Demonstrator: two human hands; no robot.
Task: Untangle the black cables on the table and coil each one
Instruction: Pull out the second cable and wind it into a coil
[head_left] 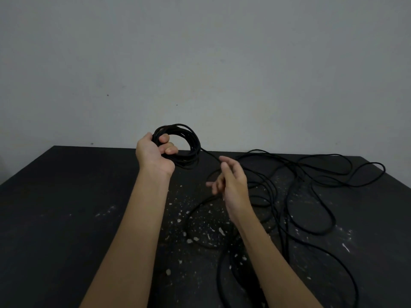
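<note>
This is looking like a bare workroom or a makeshift work corner; the exact kind of place is not showing. A plain grey wall [200, 63], carrying a few small dark specks, is filling the upper half of the view. A black desk [66, 207] is standing against it, its top showing scattered white flecks and chips like paint spatter or wear. Loose black cables [275, 196] are sprawling across its right side. Dim, flat light is falling over everything.
</note>
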